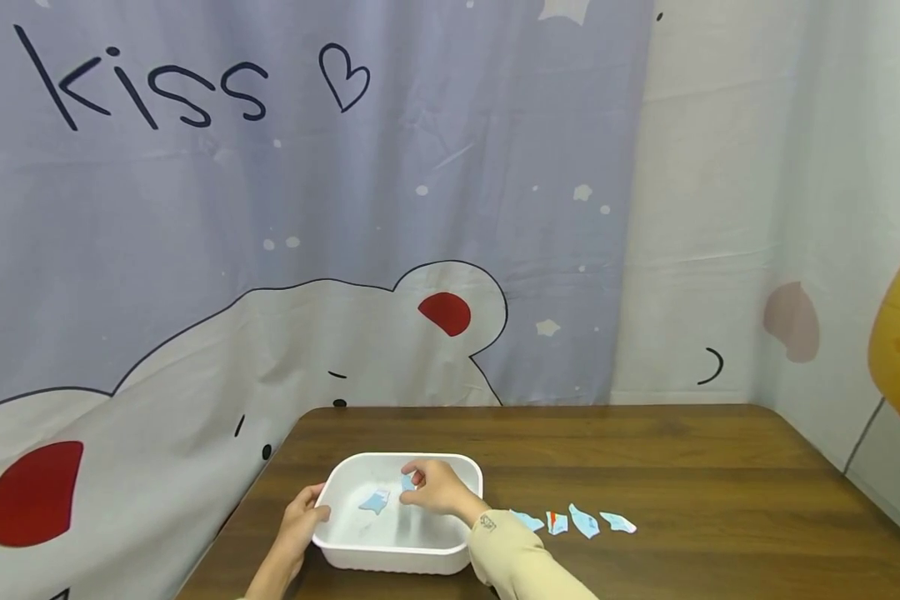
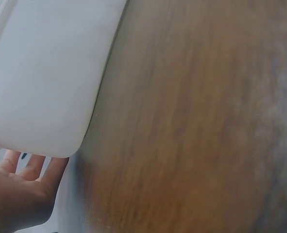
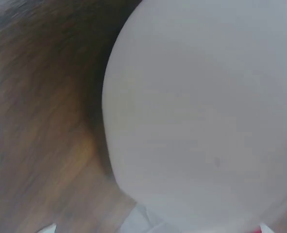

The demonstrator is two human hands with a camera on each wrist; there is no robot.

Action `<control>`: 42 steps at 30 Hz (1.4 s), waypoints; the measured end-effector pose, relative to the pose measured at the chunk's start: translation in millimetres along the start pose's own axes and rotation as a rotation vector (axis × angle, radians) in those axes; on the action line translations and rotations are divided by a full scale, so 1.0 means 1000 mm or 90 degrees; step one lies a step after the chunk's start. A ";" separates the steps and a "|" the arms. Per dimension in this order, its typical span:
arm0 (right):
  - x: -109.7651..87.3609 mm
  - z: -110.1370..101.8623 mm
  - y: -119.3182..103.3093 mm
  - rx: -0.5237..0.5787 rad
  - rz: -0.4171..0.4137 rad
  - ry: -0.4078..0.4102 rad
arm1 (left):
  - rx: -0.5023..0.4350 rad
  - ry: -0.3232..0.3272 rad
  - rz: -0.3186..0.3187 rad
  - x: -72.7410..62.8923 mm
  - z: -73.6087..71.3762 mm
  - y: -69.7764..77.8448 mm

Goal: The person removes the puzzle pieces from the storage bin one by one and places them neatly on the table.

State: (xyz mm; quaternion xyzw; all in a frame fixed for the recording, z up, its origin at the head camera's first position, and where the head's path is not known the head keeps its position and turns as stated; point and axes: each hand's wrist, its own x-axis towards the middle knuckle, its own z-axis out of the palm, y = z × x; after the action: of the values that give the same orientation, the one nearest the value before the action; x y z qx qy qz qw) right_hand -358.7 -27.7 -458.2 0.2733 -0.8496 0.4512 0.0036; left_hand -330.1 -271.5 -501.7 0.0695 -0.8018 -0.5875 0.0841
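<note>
A white plastic basin (image 1: 397,560) stands near the front of the wooden table. My left hand (image 1: 297,527) grips its left rim, thumb over the edge; in the left wrist view the fingers of that hand (image 2: 24,194) lie against the basin's outer wall (image 2: 46,82). Over the inside of the basin, my right hand (image 1: 441,487) pinches a small light blue paper scrap (image 1: 407,482) between thumb and fingers. Another blue and white scrap (image 1: 376,501) lies on the basin floor. The right wrist view is filled mostly by the basin's wall (image 3: 196,111), with the right hand out of sight.
To the right of the basin, several torn blue and white scraps lie in a row, one with a red mark (image 1: 557,522) and a long one (image 1: 583,521) among them. The brown wooden table (image 1: 705,475) extends right. A printed curtain (image 1: 540,208) hangs behind.
</note>
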 end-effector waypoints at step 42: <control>-0.131 -0.175 0.075 -0.120 0.074 0.192 | 0.013 -0.019 -0.009 0.000 0.000 0.005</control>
State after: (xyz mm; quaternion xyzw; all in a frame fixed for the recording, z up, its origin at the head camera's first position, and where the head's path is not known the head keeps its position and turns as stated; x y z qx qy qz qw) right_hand -324.1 200.1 -444.7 0.1517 -0.8922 0.4051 0.1302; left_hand -330.2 -270.0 -496.6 0.0674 -0.8083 -0.5810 0.0674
